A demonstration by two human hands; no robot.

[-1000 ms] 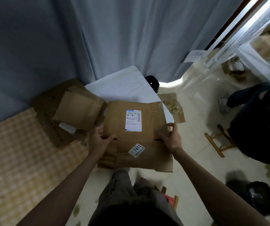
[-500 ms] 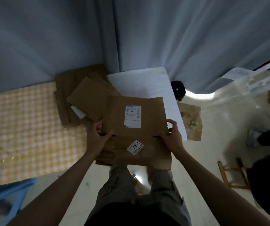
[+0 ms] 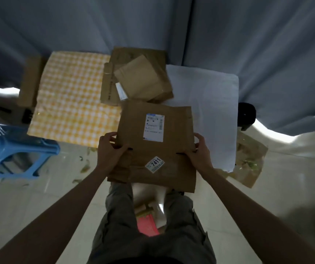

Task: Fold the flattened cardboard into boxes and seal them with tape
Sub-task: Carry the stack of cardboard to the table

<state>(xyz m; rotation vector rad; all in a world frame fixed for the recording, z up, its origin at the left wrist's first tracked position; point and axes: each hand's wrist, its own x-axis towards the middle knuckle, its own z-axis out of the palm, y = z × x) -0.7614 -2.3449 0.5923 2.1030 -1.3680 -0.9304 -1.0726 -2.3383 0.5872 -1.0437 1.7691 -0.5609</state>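
A flattened brown cardboard box [image 3: 173,130] with a white shipping label and a "7411" sticker is held flat above my knees. My left hand [image 3: 110,151] grips its left edge, thumb on top and fingers curled under. My right hand [image 3: 198,153] grips the right edge in the same way. A stack of more flattened cardboard [image 3: 139,79] lies on the floor just beyond it. No tape roll shows clearly.
A yellow checked cloth [image 3: 71,100] lies to the left, a white sheet [image 3: 210,111] to the right, grey curtains behind. A blue plastic stool [image 3: 13,149] stands at the left. A crumpled cardboard piece [image 3: 250,161] lies right; a black object [image 3: 246,115] by the curtain; a pink item [image 3: 147,225] between my legs.
The view has swung left, bringing the checked cloth and blue stool into sight and losing the seated person at right. Both hands keep the same grip on the cardboard.
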